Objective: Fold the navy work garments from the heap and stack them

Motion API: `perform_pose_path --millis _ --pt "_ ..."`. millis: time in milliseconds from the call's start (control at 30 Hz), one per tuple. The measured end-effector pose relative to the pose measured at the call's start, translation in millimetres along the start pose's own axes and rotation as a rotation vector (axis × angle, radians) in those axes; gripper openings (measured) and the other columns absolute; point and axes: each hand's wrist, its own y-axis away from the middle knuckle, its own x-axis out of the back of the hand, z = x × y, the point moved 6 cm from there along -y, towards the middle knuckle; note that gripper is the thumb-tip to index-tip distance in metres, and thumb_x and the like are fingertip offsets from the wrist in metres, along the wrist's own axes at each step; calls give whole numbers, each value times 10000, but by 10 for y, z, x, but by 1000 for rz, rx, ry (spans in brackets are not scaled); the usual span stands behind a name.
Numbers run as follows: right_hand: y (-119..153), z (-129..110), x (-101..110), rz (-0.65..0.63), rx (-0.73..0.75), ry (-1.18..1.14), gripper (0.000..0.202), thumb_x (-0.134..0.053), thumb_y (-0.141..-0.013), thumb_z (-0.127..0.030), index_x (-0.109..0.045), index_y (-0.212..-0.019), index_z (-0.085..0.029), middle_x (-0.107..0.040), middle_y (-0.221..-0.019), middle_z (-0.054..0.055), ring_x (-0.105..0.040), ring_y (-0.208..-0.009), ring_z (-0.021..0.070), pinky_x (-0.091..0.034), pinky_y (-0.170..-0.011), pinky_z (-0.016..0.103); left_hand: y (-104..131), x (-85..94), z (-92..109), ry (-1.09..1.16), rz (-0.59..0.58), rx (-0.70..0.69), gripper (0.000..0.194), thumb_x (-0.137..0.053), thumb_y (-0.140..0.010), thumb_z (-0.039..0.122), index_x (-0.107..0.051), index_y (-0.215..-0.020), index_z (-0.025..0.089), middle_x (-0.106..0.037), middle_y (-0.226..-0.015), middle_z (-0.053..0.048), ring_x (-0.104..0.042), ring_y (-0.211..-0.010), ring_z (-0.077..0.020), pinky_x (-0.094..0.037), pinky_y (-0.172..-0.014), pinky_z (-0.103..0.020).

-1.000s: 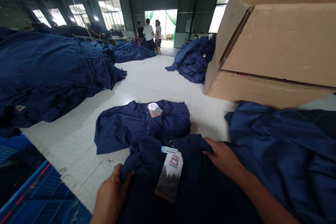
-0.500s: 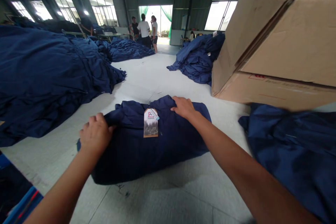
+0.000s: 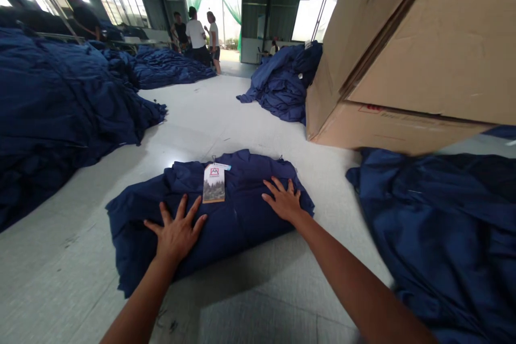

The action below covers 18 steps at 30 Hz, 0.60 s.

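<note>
A folded navy garment [image 3: 237,215] lies in front of me on the pale work surface [image 3: 193,129]. From its upper edge hangs a paper tag [image 3: 214,184] with a forest picture and a small blue label. My left hand [image 3: 175,231] rests on the garment's left half, fingers spread. Fingers apart as well, my right hand [image 3: 284,200] presses flat on the right half. Neither hand grips the cloth. The garment's left end sags in loose folds.
A big cardboard box [image 3: 435,48] stands at the right. Navy cloth heaps lie at the left [image 3: 60,118], behind the box's left side [image 3: 282,80] and at the lower right [image 3: 443,215]. Several people [image 3: 196,35] stand by a bright doorway at the back.
Both hands have let go of the garment's upper edge and now lie spread on its top. The garment has come down flatter on the surface. My view has turned slightly right.
</note>
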Motion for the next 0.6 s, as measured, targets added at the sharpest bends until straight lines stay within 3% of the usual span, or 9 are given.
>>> perform_pose_path --millis 133,200,267,333,433,600 --pt "-121 34 -57 -49 -27 -82 593 -190 -834 -702 -174 -1389 -497 -88 -1526 -118 -2 -1347 440 -167 -981 694 -185 5 45 18 -57 4 534 -312 -848 575 -262 -1366 455 -226 -1519 38 -32 -1343 -496 -54 -912 -804" --pt "-82 47 -10 -81 -11 -94 575 -200 -851 -672 -185 -1394 -483 -99 -1527 -111 -12 -1351 430 -161 -987 690 -120 119 175 -3 6 23 511 -334 -868 497 -337 -1366 380 -265 -1506 -20 -71 -1349 -479 -66 -917 -801" --pt "27 95 57 -89 18 -82 540 -226 -885 -592 -200 -1404 -447 -111 -1528 -94 -39 -1358 409 -154 -1000 677 67 254 428 -6 140 4 483 -323 -891 389 -406 -1352 273 -298 -1489 -81 -100 -1364 -435 -83 -943 -782" --pt "201 190 112 -69 65 -61 516 -250 -908 -491 -230 -1414 -392 -138 -1528 -64 -79 -1367 370 -154 -1019 653 345 309 819 46 250 -99 460 -316 -896 324 -447 -1326 225 -331 -1473 -90 -126 -1380 -376 -95 -985 -749" --pt "564 465 135 -30 127 -35 518 -305 -899 -356 -277 -1414 -312 -201 -1516 -11 -131 -1374 309 -147 -1042 623 820 194 1543 187 290 -324 431 -339 -880 242 -495 -1283 247 -403 -1435 -69 -188 -1382 -305 -118 -1043 -686" --pt "1393 1279 244 -3 116 8 550 -379 -836 -218 -353 -1384 -258 -337 -1462 35 -151 -1379 262 -99 -1074 586 1571 -156 2702 381 148 -616 420 -401 -838 196 -543 -1227 266 -497 -1365 -59 -273 -1358 -274 -173 -1073 -636"
